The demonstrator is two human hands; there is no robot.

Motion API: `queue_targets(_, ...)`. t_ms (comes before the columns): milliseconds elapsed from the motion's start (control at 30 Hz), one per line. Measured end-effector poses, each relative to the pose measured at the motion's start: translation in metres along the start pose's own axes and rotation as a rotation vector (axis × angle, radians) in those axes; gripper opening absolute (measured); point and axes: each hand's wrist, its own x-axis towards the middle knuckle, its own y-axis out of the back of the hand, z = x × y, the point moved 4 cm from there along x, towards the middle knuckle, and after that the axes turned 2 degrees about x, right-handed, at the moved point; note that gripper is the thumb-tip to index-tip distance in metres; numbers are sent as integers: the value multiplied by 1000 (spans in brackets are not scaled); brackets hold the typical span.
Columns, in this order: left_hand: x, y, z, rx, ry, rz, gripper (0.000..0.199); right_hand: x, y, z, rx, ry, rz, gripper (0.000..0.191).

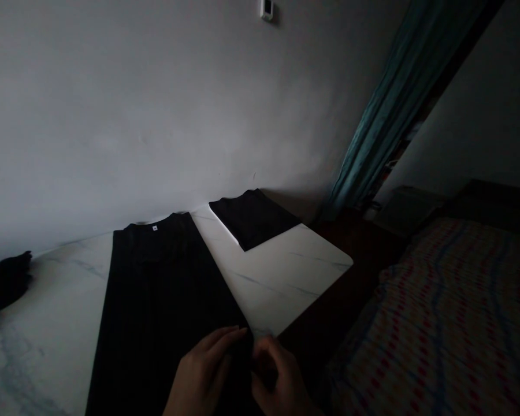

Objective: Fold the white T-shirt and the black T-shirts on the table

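Observation:
A black shirt [156,289] lies in a long strip across the marble-patterned table, its neckline with a small white label near the wall. At the shirt's right edge, toward the front, my left hand [208,367] has its bent fingers closed on the fabric. Close beside it, my right hand [277,375] pinches the same edge with thumb and forefinger. Shadow hides the cloth between the fingertips. Farther back on the right rests a folded black garment [253,216], lying flat and apart from both hands.
The white table [281,277] runs along a grey wall, with a rounded corner at its right end. A dark bunched cloth [6,283] lies at the far left. To the right stand a bed with a patterned cover [450,323] and a teal curtain [381,110].

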Motion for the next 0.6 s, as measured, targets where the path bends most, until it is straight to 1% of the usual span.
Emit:
queue_targets(100,-5,-5,5,146,-153,-30,40,-6,5,3,-13,-64,-71,30)
queue_targets(167,-9,-10,7,249,-239,-36,42,-12,2,5,-44,-104,-60,45)
queue_targets(233,-13,-15,7,343,-308,-18,45,-21,-7,9,-110,-103,42,61)
queue_targets(300,-15,-18,8,421,-363,6,48,-31,-22,14,-185,-36,220,67)
queue_targets(367,-16,-19,10,489,-431,33,51,-40,-37,22,-238,28,401,60)
queue_targets(433,-17,-19,14,551,-505,48,52,-45,-46,31,-260,52,493,40)
queue_targets(500,-18,-17,17,586,-572,70,49,-47,-45,38,-252,81,528,21)
queue_targets(567,-21,-15,18,589,-630,84,44,-50,-34,40,-250,172,544,17)
queue_targets(600,-23,-14,18,583,-659,83,42,-53,-27,40,-257,216,529,17)
